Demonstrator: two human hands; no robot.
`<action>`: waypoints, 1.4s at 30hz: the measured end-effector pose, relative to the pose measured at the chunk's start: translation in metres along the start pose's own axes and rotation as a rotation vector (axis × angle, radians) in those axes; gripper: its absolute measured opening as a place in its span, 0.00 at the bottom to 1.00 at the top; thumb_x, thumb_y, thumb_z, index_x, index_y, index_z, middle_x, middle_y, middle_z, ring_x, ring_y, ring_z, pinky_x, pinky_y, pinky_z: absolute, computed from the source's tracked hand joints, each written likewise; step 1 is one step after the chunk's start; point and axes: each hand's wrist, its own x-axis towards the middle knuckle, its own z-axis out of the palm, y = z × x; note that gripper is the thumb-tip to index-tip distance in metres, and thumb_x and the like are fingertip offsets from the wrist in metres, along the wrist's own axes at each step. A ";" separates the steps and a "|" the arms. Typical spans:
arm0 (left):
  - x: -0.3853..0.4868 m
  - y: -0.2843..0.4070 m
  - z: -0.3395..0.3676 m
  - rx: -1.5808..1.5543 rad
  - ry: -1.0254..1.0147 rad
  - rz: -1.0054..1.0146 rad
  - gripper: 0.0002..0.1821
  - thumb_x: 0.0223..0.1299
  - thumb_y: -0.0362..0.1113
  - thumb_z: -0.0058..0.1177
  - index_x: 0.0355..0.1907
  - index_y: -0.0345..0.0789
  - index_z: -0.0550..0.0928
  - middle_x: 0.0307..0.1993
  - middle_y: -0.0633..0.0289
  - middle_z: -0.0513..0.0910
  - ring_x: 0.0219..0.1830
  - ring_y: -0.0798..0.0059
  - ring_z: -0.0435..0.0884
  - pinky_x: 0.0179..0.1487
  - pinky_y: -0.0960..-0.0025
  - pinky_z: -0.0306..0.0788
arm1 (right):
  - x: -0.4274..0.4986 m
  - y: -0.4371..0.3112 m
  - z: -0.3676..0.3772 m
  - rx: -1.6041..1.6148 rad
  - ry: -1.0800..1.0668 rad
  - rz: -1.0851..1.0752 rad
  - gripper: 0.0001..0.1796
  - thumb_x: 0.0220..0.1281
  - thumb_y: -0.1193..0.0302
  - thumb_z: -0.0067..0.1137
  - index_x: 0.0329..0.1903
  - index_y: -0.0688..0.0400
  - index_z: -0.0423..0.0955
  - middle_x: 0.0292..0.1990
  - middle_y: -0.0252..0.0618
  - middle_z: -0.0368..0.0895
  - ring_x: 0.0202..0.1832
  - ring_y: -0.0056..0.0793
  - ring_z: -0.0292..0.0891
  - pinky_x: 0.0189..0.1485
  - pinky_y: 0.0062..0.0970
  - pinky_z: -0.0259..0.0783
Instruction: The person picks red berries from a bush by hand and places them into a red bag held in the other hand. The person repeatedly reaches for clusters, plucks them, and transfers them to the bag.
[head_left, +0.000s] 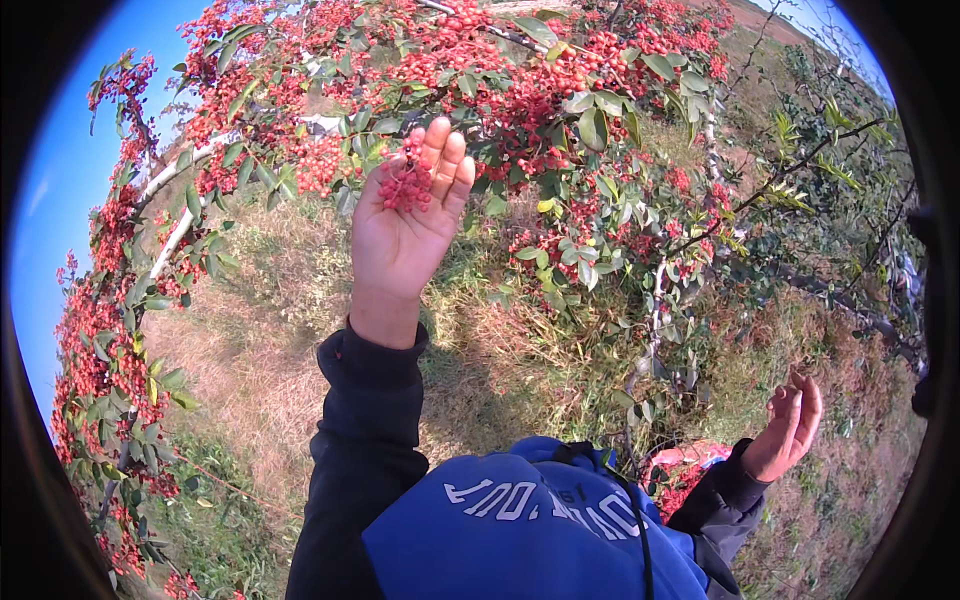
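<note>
My left hand is raised palm up near the middle, beneath the laden branches of a shrub. A cluster of small red berries lies against its palm and fingers, between the thumb and the other fingers. At the lower right, my right hand is held out to the side with its fingers bent and no berries visible in it. Beside my right forearm, partly hidden by my blue sweatshirt, is a container with a pinkish rim holding many red berries.
Branches with dense red berry clusters and green leaves arch across the top and down the left side. A thorny branch reaches in from the right. Dry grass covers the ground below.
</note>
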 end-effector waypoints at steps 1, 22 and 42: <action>-0.005 -0.013 -0.006 -0.016 0.061 -0.031 0.16 0.56 0.34 0.39 0.46 0.28 0.69 0.54 0.53 0.66 0.56 0.61 0.64 0.61 0.59 0.58 | -0.007 -0.010 0.023 0.078 -0.098 0.048 0.12 0.59 0.74 0.44 0.45 0.65 0.66 0.40 0.41 0.71 0.32 0.22 0.68 0.32 0.18 0.64; -0.073 -0.148 -0.037 0.269 0.219 -0.253 0.17 0.61 0.34 0.36 0.52 0.34 0.65 0.57 0.50 0.62 0.55 0.66 0.66 0.57 0.65 0.61 | -0.055 0.010 0.147 0.429 -0.813 0.553 0.13 0.54 0.77 0.53 0.44 0.62 0.67 0.33 0.28 0.71 0.34 0.13 0.67 0.37 0.14 0.66; -0.083 -0.174 -0.037 0.303 0.356 -0.333 0.26 0.60 0.45 0.39 0.56 0.30 0.59 0.53 0.49 0.66 0.51 0.68 0.68 0.54 0.65 0.62 | -0.064 0.036 0.122 0.447 -0.735 0.711 0.15 0.57 0.75 0.49 0.48 0.61 0.64 0.31 0.32 0.72 0.28 0.16 0.68 0.21 0.15 0.64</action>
